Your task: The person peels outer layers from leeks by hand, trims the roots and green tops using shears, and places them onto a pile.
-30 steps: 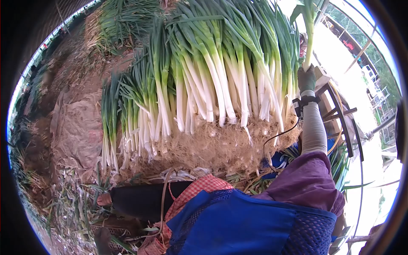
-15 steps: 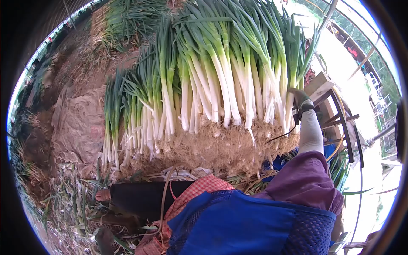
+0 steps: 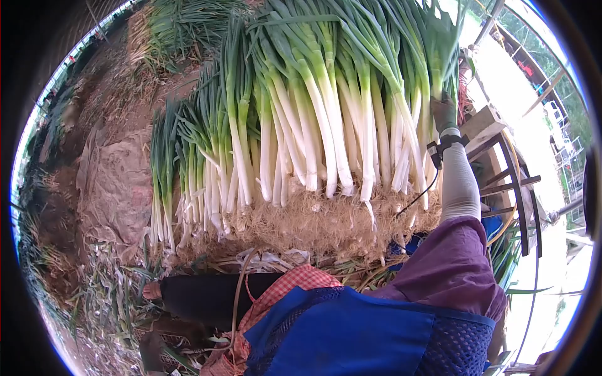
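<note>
A long row of green onions (image 3: 326,119) with white stalks and green tops fills the middle, its brown roots (image 3: 313,219) facing my body. At the row's right end, my right hand (image 3: 444,114) is closed around stalks just below their green leaves. Those leaves (image 3: 444,47) look blurred above the hand. The hand is in a dark glove, and a black device (image 3: 446,145) with a cable is strapped at the wrist over a white sleeve (image 3: 459,185). My left hand is out of view.
Beside my right forearm is a wooden block (image 3: 481,125) with a dark frame (image 3: 514,188). More green onions (image 3: 188,28) lie at the back left. A dirty sheet (image 3: 116,188) covers ground on the left. Loose leaves (image 3: 110,294) litter the lower left, near my outstretched leg (image 3: 213,299).
My right hand has moved up along the stalks, away from the roots. The leaves above it have shifted and blurred. The whole view has moved slightly.
</note>
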The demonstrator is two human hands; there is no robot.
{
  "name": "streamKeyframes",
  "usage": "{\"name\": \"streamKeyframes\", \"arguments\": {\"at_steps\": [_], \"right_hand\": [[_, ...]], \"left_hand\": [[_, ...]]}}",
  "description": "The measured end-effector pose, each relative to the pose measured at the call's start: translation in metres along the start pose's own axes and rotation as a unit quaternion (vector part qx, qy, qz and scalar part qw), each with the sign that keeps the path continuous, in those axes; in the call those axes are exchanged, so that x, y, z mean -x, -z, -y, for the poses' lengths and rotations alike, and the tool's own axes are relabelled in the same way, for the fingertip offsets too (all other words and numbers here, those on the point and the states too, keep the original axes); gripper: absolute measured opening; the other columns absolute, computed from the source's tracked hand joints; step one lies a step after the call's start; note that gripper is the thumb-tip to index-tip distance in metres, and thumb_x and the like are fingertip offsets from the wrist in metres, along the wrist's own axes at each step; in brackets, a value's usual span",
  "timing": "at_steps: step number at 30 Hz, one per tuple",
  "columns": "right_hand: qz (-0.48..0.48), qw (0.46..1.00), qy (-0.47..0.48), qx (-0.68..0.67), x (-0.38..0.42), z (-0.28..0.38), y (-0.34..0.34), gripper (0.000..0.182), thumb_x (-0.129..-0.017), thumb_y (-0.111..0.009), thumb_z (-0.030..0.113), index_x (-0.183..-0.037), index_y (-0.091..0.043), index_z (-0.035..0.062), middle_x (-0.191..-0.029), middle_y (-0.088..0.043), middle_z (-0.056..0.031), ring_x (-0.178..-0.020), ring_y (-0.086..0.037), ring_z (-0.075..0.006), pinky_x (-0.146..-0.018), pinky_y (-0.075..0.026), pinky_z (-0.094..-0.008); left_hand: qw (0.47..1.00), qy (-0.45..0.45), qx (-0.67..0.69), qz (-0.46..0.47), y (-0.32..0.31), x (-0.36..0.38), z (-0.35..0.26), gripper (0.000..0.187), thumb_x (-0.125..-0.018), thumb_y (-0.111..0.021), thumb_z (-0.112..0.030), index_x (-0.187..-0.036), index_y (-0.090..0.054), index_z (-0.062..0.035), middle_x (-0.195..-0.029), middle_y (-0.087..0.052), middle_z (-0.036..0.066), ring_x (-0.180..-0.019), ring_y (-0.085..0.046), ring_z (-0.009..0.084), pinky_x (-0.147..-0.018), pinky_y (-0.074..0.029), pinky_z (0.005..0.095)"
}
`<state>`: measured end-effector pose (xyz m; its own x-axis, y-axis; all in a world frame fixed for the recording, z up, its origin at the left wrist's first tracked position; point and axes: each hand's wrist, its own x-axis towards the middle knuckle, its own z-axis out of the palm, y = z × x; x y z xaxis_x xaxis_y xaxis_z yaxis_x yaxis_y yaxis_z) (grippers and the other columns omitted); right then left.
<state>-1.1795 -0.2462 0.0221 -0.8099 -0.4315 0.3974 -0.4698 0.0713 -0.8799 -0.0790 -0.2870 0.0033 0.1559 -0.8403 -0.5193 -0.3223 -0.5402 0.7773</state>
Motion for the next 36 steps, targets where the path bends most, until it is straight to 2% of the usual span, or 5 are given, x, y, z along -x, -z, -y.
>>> {"name": "streamKeyframes", "arguments": {"at_steps": [16, 19, 28, 33, 36], "right_hand": [[0.263, 0.945, 0.186, 0.052, -0.095, -0.041, -0.038, 0.04, -0.095, -0.053, -0.001, -0.133, -0.047, 0.0075, -0.094, -0.063, -0.0063, -0.082, -0.061, -0.0103, -0.071, -0.051, -0.0227], [0.295, 0.955, -0.005, -0.002, -0.083, -0.009, -0.036, 0.05, -0.095, -0.055, 0.003, -0.142, -0.041, 0.0113, -0.11, -0.065, -0.0118, -0.094, -0.063, -0.0152, -0.08, -0.051, -0.0248], [0.118, 0.821, 0.015, 0.558, -0.154, -0.057, -0.037, 0.05, -0.09, -0.055, 0.024, -0.136, -0.048, 0.0045, -0.121, -0.063, -0.0281, -0.115, -0.06, -0.0438, -0.101, -0.046, -0.0462], [0.101, 0.89, -0.074, 0.439, -0.072, 0.048, -0.008, 0.047, -0.087, -0.063, 0.027, -0.125, -0.056, 0.0019, -0.117, -0.065, -0.0235, -0.109, -0.064, -0.0364, -0.094, -0.05, -0.0411], [0.06, 0.984, -0.024, 0.167, -0.043, 0.086, 0.025, 0.038, -0.088, -0.067, 0.025, -0.117, -0.061, 0.0005, -0.107, -0.069, -0.015, -0.095, -0.069, -0.0268, -0.083, -0.054, -0.0344]], "left_hand": [[0.991, -0.033, -0.109, 0.07, -0.055, -0.001, -0.05, 0.017, -0.091, -0.062, -0.022, -0.079, -0.055, -0.0129, -0.065, -0.047, -0.005, -0.054, -0.044, 0.0062, -0.048, -0.032, 0.0236], [0.986, -0.059, -0.136, 0.074, -0.067, -0.017, -0.054, 0.018, -0.091, -0.061, -0.025, -0.079, -0.056, -0.0114, -0.063, -0.048, -0.004, -0.054, -0.045, 0.0066, -0.047, -0.033, 0.0247], [0.948, -0.194, -0.245, 0.053, -0.072, -0.023, -0.065, 0.022, -0.092, -0.06, -0.022, -0.08, -0.059, -0.004, -0.07, -0.051, -0.001, -0.067, -0.047, 0.0096, -0.057, -0.038, 0.0296], [0.978, -0.059, -0.195, -0.035, -0.025, 0.006, -0.028, 0.021, -0.088, -0.062, -0.02, -0.075, -0.057, -0.0036, -0.062, -0.049, 0.004, -0.063, -0.05, 0.0131, -0.057, -0.039, 0.0327], [0.607, -0.365, -0.704, -0.059, 0.101, -0.052, 0.13, 0.019, -0.088, -0.063, -0.022, -0.078, -0.063, -0.0052, -0.066, -0.06, 0.008, -0.062, -0.057, 0.0186, -0.057, -0.041, 0.0374]]}}
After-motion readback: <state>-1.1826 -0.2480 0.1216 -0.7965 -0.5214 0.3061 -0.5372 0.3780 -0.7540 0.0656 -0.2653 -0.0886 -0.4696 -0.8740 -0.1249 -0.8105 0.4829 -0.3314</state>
